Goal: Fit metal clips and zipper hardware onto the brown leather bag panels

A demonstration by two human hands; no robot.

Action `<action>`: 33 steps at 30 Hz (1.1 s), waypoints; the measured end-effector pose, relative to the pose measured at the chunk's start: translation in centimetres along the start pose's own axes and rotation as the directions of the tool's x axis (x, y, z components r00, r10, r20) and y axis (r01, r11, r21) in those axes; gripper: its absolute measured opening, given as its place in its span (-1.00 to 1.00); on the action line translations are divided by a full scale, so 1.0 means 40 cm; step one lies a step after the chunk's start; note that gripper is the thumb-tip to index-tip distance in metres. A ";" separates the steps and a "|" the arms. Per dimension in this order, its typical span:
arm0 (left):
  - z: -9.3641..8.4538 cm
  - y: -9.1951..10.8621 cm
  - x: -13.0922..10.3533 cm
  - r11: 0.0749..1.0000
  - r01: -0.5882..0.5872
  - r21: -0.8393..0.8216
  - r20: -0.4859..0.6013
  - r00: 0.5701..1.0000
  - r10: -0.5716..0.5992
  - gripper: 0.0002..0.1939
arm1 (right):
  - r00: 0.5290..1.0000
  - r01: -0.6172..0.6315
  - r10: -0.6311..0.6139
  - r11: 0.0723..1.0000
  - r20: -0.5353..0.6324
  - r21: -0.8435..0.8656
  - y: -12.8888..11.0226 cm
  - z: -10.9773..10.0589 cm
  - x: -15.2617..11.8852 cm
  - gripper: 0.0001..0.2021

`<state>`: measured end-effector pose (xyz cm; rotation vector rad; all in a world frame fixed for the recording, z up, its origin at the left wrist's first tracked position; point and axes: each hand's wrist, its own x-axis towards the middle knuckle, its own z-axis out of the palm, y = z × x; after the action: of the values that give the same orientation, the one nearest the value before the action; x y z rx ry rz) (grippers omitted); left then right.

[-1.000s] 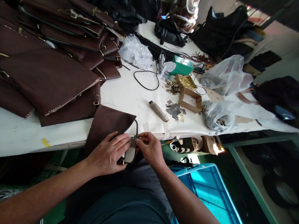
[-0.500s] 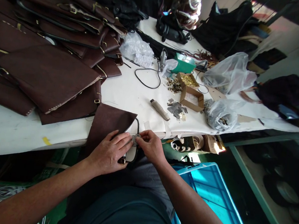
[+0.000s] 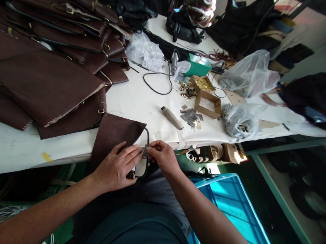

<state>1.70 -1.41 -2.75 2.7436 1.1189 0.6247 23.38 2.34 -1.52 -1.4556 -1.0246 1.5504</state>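
Observation:
A brown leather bag piece point(image 3: 118, 129) lies over the table's front edge and hangs towards my lap. It has a pale inner face point(image 3: 140, 168), a dark edge cord point(image 3: 147, 135) and a small brass buckle point(image 3: 131, 175). My left hand point(image 3: 119, 168) holds it, fingers stretched across its top and thumb down by the buckle. A small grey metal plate point(image 3: 145, 151) sits at the piece's edge, beside my left fingertips. My right hand point(image 3: 161, 155) pinches this plate between thumb and fingers; part of it is hidden.
Brown leather bags point(image 3: 44, 82) are piled at left. On the white table point(image 3: 135, 103) lie a tape-wrapped tool point(image 3: 172, 118), loose metal plates point(image 3: 192, 117), a cardboard box point(image 3: 208, 104), a green box point(image 3: 198, 65) and a plastic bag point(image 3: 241, 120). A blue crate point(image 3: 238, 211) stands at lower right.
The view has shifted slightly, so the table things sit a little further left and higher. My right fingers have moved slightly at the metal plate; both hands keep their hold.

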 end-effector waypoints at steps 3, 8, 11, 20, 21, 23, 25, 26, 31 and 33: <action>-0.002 0.001 0.002 1.000 -0.001 0.000 0.014 1.000 0.001 -0.39 | 0.998 0.036 -0.033 0.997 -0.050 0.065 -0.025 -0.011 -0.002 -0.67; -0.001 -0.003 0.002 1.000 -0.023 0.010 0.027 0.999 0.023 -0.43 | 0.898 0.311 -0.314 0.949 -0.308 -0.058 -0.109 -0.142 0.079 -0.67; -0.001 -0.003 0.000 0.999 -0.030 0.024 0.039 0.999 0.029 -0.43 | 0.758 0.375 -0.468 0.883 -0.455 -0.284 -0.168 -0.277 0.176 -0.70; -0.016 0.009 0.030 0.999 0.014 0.043 0.103 0.995 -0.018 -0.46 | 0.744 0.363 -0.667 0.442 -0.030 -0.821 -0.164 -0.277 0.231 -0.64; -0.018 0.011 0.034 0.999 0.027 0.037 0.099 0.995 -0.030 -0.49 | 0.770 0.350 -0.637 0.368 0.040 -0.861 -0.151 -0.248 0.227 -0.62; -0.023 0.016 0.041 0.998 0.054 0.032 0.095 0.994 -0.057 -0.52 | 0.797 0.278 -0.597 0.227 0.092 -0.933 -0.136 -0.206 0.231 -0.58; -0.026 0.022 0.043 0.997 0.067 0.034 0.093 0.993 -0.069 -0.53 | 0.805 0.196 -0.589 0.143 0.076 -0.970 -0.136 -0.191 0.253 -0.53; -0.026 0.025 0.042 0.997 0.069 0.037 0.094 0.993 -0.072 -0.52 | 0.813 0.170 -0.579 0.125 0.067 -0.977 -0.140 -0.192 0.268 -0.51; -0.018 0.030 0.033 0.997 0.062 0.053 0.097 0.993 -0.067 -0.46 | 0.873 0.119 -0.487 0.141 0.036 -0.983 -0.173 -0.223 0.342 -0.56; -0.013 0.030 0.030 0.997 0.062 0.054 0.094 0.993 -0.067 -0.44 | 0.881 0.127 -0.473 0.213 0.011 -0.969 -0.180 -0.227 0.347 -0.61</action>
<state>3.01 -1.47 -1.57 2.7344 1.2118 0.4579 31.63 18.39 -0.52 -1.9556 -2.1089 0.1977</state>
